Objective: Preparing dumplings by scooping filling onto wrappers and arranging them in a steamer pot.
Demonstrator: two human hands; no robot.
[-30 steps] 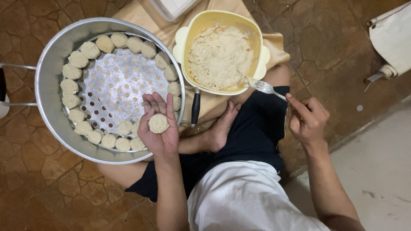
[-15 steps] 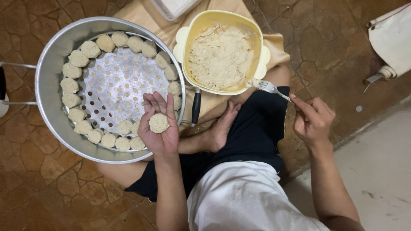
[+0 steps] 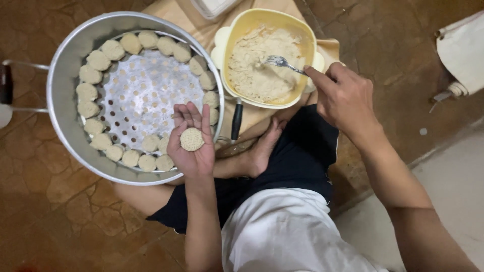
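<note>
Landmark: the big metal steamer pan (image 3: 65,85) sits on the brown tiled floor (image 3: 45,221) in front of you; every place below is told against it.
Your left hand (image 3: 191,143): palm up and spread wide over the near right rim of the pan, fingers loosely apart, nothing gripped.
Dough disc (image 3: 192,139): a round, flat, pale piece lies loose in the middle of that open palm, just above the pan's rim and beside the nearest pieces in the ring.
Ring of dough pieces (image 3: 91,74): pale rounds line the inside wall of the pan almost all the way around, touching one another; the perforated plate (image 3: 136,95) in the middle is bare.
Your right hand (image 3: 348,98): to the right of the pan, closed around the handle of a metal fork (image 3: 282,62).
Fork: its tines rest in the filling, tilted down to the left.
Yellow bowl (image 3: 237,30): just beside the pan's right rim, on a tan cloth (image 3: 201,27), holding pale crumbly filling (image 3: 257,70).
Black handle (image 3: 236,121): lies between the pan and the bowl, near your left hand.
White cloth (image 3: 464,50): well apart from the pan, at the far right.
</note>
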